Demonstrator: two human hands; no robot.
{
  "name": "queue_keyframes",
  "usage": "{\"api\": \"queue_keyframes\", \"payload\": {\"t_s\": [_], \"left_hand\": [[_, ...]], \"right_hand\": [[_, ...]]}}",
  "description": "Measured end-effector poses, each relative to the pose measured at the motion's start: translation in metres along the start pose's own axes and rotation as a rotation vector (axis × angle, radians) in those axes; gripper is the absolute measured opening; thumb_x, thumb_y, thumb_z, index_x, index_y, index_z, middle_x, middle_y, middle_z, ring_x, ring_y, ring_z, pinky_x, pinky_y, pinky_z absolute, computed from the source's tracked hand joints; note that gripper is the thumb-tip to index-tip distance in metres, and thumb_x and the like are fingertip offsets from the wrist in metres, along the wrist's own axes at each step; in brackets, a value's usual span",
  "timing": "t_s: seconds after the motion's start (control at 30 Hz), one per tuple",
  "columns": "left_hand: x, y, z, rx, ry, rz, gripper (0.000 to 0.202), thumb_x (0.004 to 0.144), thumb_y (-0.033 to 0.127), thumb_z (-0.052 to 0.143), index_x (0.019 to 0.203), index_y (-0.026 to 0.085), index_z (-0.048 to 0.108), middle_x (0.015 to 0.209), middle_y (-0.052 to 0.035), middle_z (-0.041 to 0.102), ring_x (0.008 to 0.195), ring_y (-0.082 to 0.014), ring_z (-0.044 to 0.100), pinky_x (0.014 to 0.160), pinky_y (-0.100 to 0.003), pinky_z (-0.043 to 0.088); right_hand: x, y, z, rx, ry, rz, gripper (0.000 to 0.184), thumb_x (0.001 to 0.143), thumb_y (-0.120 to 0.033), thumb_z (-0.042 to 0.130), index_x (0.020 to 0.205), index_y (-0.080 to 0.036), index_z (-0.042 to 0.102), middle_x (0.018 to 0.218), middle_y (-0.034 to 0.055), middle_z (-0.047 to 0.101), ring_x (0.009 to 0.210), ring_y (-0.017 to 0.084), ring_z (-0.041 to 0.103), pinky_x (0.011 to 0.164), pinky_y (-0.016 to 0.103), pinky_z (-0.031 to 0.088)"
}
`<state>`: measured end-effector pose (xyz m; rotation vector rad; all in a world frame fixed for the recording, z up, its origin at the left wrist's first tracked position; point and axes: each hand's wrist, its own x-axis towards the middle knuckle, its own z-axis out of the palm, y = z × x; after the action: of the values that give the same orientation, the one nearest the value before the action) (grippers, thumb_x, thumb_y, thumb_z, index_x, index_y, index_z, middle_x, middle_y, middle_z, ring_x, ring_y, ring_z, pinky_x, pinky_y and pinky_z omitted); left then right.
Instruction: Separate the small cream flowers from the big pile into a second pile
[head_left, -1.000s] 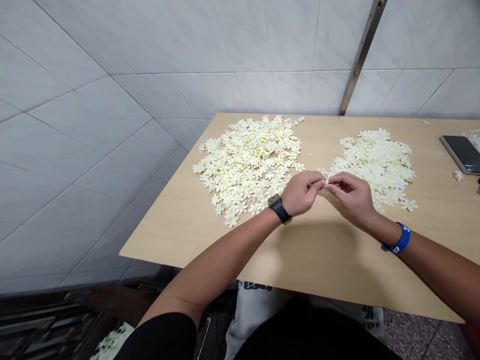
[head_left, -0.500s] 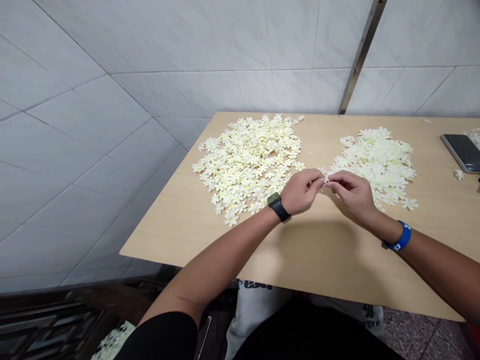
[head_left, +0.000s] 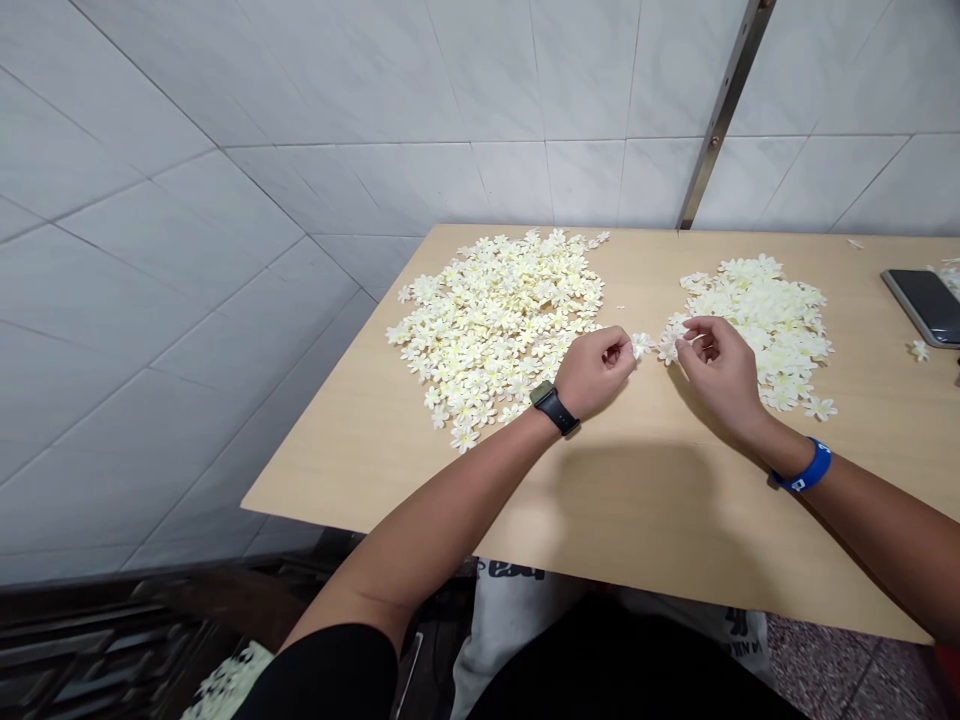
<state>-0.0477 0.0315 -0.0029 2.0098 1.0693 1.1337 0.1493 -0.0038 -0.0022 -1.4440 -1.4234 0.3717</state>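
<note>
On the wooden table (head_left: 615,520) lie two heaps of small white-and-yellow fabric flowers: a wide left heap (head_left: 499,325) and a denser right heap (head_left: 765,320). My left hand (head_left: 596,372), with a black watch on the wrist, is closed in a pinch on one small flower (head_left: 641,345) between the heaps. My right hand (head_left: 720,372), with a blue wristband, hovers at the near-left edge of the right heap, fingers curled and pinched on another small flower (head_left: 669,350). The two hands are a little apart.
A dark phone (head_left: 924,305) lies at the table's right side, with a stray flower (head_left: 916,350) beside it. White tiled walls stand behind and to the left. A metal strip (head_left: 724,110) runs up the wall. More flowers (head_left: 225,685) lie below the table at lower left.
My hands, which were joined on one flower piece, have pulled apart. The left hand moved left with a flower; the right moved up toward the right heap.
</note>
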Motion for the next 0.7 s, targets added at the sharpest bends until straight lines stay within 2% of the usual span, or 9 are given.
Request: {"api": "queue_keyframes", "payload": {"t_s": [0.03,0.1,0.2,0.33,0.47,0.6,0.7], "left_hand": [[0.000,0.000,0.000,0.000,0.000,-0.003,0.023,0.091,0.024,0.053,0.069,0.018,0.052,0.064,0.0016,0.054,0.062,-0.0119,0.047,0.061,-0.027,0.035],[-0.001,0.001,0.001,-0.001,-0.024,0.014,0.025,0.094,0.025,0.052,0.071,0.018,0.054,0.066,0.0008,0.056,0.063,-0.0122,0.049,0.062,-0.028,0.035],[-0.003,0.002,0.002,0.004,-0.095,0.087,0.027,0.098,0.028,0.051,0.074,0.018,0.058,0.070,-0.0008,0.060,0.067,-0.0134,0.052,0.065,-0.028,0.038],[-0.004,0.003,0.003,-0.001,-0.152,0.149,0.030,0.100,0.031,0.050,0.075,0.018,0.060,0.073,-0.0028,0.064,0.073,-0.0154,0.055,0.071,-0.030,0.042],[-0.005,0.002,0.003,-0.022,-0.195,0.138,0.029,0.100,0.032,0.050,0.078,0.018,0.062,0.077,-0.0036,0.067,0.075,-0.0157,0.057,0.071,-0.029,0.043],[-0.003,0.003,0.001,-0.002,-0.113,0.012,0.027,0.097,0.029,0.052,0.074,0.018,0.059,0.071,-0.0006,0.062,0.067,-0.0134,0.053,0.064,-0.028,0.038],[-0.001,0.003,-0.001,0.023,-0.022,-0.096,0.025,0.095,0.026,0.051,0.072,0.018,0.058,0.066,0.0009,0.060,0.064,-0.0125,0.051,0.064,-0.028,0.037]], "right_hand": [[0.000,0.000,-0.001,-0.030,0.021,-0.043,0.011,0.087,-0.022,0.068,0.098,-0.022,0.068,0.085,0.0019,0.063,0.070,0.017,0.053,0.065,0.033,0.044],[-0.001,-0.001,-0.001,-0.054,0.011,-0.183,0.003,0.090,-0.022,0.068,0.093,-0.022,0.067,0.082,0.0018,0.062,0.070,0.017,0.052,0.066,0.034,0.043],[-0.007,-0.005,-0.001,-0.017,-0.113,-0.326,0.007,0.094,-0.027,0.069,0.089,-0.023,0.072,0.081,0.0029,0.067,0.069,0.017,0.053,0.066,0.034,0.043],[-0.012,-0.008,0.001,0.082,-0.194,-0.267,0.009,0.091,-0.032,0.076,0.093,-0.024,0.077,0.081,0.0032,0.070,0.067,0.017,0.056,0.062,0.034,0.044],[-0.011,-0.010,0.001,0.100,-0.189,-0.201,0.013,0.094,-0.030,0.070,0.086,-0.023,0.077,0.081,0.0041,0.072,0.070,0.019,0.060,0.064,0.034,0.044],[-0.004,-0.007,-0.002,0.042,-0.095,-0.122,0.015,0.093,-0.029,0.066,0.083,-0.022,0.073,0.081,0.0041,0.070,0.071,0.019,0.059,0.066,0.035,0.045],[0.004,-0.001,-0.005,-0.078,0.015,-0.076,0.007,0.090,-0.026,0.065,0.088,-0.023,0.071,0.085,0.0040,0.069,0.073,0.020,0.057,0.069,0.037,0.045]]}}
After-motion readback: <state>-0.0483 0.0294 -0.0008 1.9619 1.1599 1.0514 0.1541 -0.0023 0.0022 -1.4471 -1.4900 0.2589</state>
